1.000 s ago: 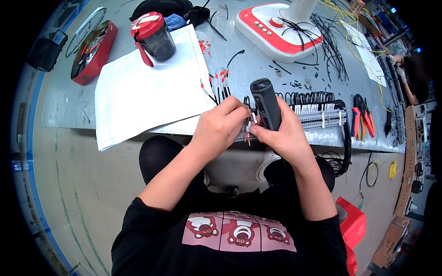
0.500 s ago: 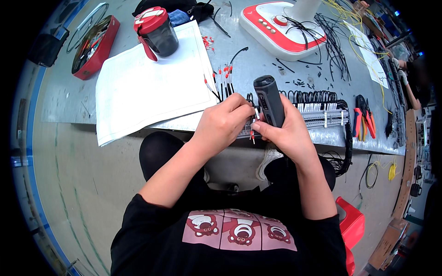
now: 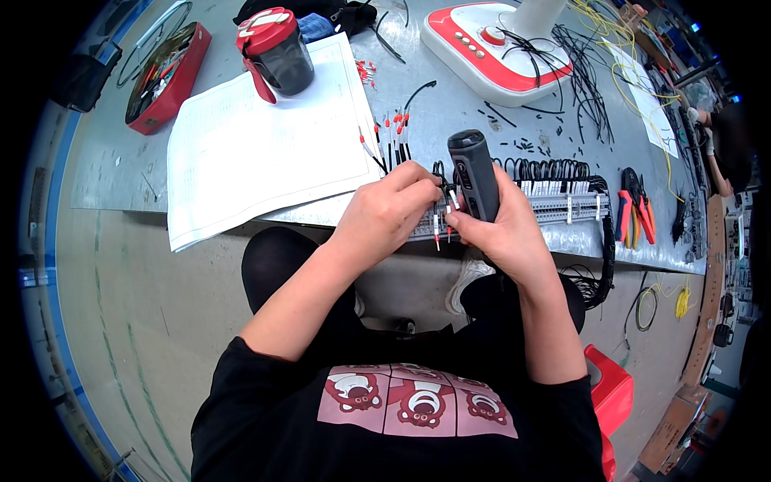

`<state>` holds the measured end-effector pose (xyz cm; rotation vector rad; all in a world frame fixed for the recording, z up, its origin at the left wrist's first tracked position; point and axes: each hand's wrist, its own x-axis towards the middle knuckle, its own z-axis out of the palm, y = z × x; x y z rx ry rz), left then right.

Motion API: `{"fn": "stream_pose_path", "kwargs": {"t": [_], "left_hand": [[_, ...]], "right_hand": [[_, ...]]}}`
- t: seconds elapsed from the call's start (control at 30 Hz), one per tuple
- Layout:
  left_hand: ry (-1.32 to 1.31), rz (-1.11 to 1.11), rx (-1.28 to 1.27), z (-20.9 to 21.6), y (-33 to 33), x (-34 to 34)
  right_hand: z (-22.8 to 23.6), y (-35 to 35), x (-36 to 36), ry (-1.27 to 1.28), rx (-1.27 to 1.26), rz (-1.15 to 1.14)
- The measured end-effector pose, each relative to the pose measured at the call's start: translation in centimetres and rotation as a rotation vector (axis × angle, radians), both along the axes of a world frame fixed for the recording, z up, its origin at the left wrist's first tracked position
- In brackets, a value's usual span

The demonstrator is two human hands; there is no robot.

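My right hand (image 3: 507,225) is wrapped round a dark grey cordless screwdriver (image 3: 472,173), its thick end up and its lower end hidden by the hand. The right thumb lies close to a wire end with a white sleeve and red ferrule. My left hand (image 3: 389,205) is closed in a pinch beside it, on a black wire largely covered by the fingers. Just below the fingertips hangs another white-sleeved wire end (image 3: 437,228) with a red ferrule. Behind and right of the hands runs a grey terminal block strip (image 3: 550,212) with looped black wires and white labels.
Paper sheets (image 3: 241,161) carry a red-lidded cup (image 3: 277,56). A red tool box (image 3: 170,80), red-tipped wires (image 3: 396,132), a red-and-white fan base (image 3: 490,60) and pliers (image 3: 634,207) lie about. A red stool (image 3: 610,386) stands right. Another person's arm shows far right.
The screwdriver and right hand have shifted slightly right. The two red-ferruled wire ends below the fingers now hang farther apart. My left hand stays nearly in place.
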<state>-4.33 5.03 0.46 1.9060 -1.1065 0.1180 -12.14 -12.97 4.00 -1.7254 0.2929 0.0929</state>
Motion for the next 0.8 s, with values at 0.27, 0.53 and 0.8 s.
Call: {"fn": "stream_pose_path", "kwargs": {"t": [0.27,0.53,0.8], "left_hand": [[-0.015,0.015,0.038,-0.1,0.1,-0.1],[-0.016,0.012,0.029,0.1,0.0,-0.1],[0.030,0.034,0.018,0.3,0.0,0.0]], "right_hand": [[0.4,0.1,-0.1,-0.003,0.030,-0.006],[0.6,0.0,-0.2,0.022,0.022,-0.012],[1.1,0.2,-0.2,0.003,0.183,-0.001]]}}
